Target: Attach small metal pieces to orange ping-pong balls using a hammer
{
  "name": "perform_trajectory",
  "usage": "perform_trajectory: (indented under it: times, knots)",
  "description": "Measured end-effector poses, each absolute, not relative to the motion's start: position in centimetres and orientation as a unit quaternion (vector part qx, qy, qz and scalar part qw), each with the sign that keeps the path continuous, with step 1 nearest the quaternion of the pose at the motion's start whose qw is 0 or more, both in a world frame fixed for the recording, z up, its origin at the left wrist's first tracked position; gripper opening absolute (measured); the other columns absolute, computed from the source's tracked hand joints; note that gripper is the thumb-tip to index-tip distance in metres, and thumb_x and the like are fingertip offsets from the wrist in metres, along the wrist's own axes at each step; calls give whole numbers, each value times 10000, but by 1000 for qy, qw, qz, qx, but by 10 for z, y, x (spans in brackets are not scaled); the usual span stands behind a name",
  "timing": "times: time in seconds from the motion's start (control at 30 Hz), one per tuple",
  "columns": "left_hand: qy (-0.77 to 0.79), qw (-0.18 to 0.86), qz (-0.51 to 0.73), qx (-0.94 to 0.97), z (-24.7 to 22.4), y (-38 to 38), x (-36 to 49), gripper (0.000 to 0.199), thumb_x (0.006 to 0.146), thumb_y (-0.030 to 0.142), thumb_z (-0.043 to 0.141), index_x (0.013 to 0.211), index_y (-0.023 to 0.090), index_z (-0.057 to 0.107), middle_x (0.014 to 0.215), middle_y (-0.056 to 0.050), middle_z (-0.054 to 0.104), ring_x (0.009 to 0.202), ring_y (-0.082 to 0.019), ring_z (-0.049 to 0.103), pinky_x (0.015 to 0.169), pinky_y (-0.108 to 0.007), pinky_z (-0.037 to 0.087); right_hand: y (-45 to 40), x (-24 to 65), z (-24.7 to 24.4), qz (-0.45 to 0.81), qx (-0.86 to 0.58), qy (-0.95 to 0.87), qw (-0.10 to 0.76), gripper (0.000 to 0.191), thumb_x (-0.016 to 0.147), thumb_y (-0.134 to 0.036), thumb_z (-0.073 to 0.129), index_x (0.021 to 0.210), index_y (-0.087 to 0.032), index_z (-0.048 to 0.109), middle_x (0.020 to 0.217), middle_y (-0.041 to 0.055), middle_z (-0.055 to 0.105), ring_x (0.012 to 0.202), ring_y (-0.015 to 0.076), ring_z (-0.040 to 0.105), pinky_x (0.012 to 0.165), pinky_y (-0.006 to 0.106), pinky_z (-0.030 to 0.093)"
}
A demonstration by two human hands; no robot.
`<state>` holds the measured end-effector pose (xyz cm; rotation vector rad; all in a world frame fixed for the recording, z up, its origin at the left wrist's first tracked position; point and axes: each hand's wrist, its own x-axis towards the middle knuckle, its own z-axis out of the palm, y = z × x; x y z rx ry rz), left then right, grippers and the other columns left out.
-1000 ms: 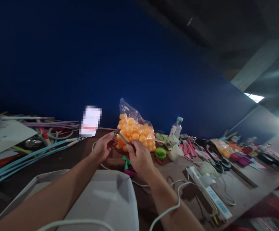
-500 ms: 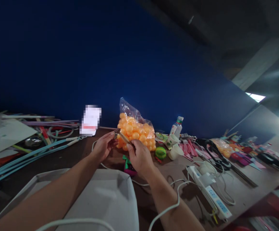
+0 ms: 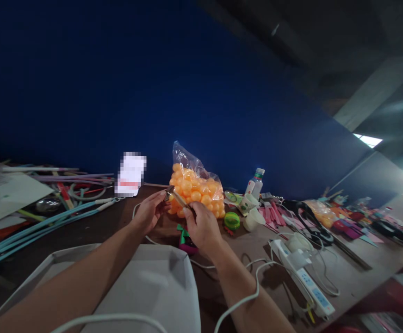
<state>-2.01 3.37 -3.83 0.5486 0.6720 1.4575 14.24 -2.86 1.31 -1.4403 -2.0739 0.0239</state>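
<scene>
My left hand (image 3: 149, 212) is closed on a small dark brown piece (image 3: 169, 191), too small to identify, pinched at the fingertips. A slim tan stick-like tool (image 3: 179, 199) is gripped by my right hand (image 3: 203, 229), its tip pointing up and left, close to the dark piece. Whether the two touch cannot be made out. Just behind both hands stands a clear plastic bag of orange balls (image 3: 196, 187). Below the right hand lies a dark purple object with a green bow (image 3: 183, 236), partly hidden. A green striped ball (image 3: 232, 221) rests to its right.
An open white box (image 3: 152, 273) is in front, under my forearms. A white cable (image 3: 257, 291) crosses near my right forearm. Right of it lie a power strip (image 3: 308, 277), cups (image 3: 253, 219) and a bottle (image 3: 256, 182). Pale-blue rods (image 3: 58, 217) and a phone-like screen (image 3: 131, 175) are left.
</scene>
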Motion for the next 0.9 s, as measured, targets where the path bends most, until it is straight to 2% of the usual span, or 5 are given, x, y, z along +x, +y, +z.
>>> perform_trajectory:
  times: [0.3, 0.43, 0.7, 0.9]
  knots:
    - [303, 659, 643, 245, -34, 30, -20, 133, 787, 148, 640, 898, 95, 692, 771, -68, 673, 613, -121, 626, 548, -214, 532, -28, 143, 12, 1, -537, -781, 317, 219, 947, -318, 417, 932, -177, 583, 908, 74, 657, 841, 204, 603, 737, 301, 416]
    - [298, 663, 642, 243, -33, 29, -20, 146, 781, 142, 638, 909, 98, 694, 768, -68, 678, 593, -120, 619, 543, -216, 531, -28, 143, 9, 4, -548, -783, 295, 203, 942, -326, 434, 907, -193, 584, 878, 57, 658, 805, 194, 600, 705, 292, 402]
    - [310, 652, 650, 235, -36, 31, -20, 112, 782, 157, 636, 866, 101, 686, 771, -54, 678, 623, -122, 633, 562, -217, 536, -30, 142, 14, 2, -536, -775, 336, 229, 957, -338, 404, 927, -182, 568, 900, 62, 651, 808, 181, 583, 718, 284, 402]
    - [302, 650, 660, 223, -37, 34, -21, 135, 780, 154, 631, 889, 107, 696, 795, -56, 684, 619, -120, 629, 551, -217, 537, -29, 142, 12, 1, -542, -776, 324, 240, 959, -339, 399, 916, -181, 575, 914, 70, 650, 816, 185, 583, 722, 291, 406]
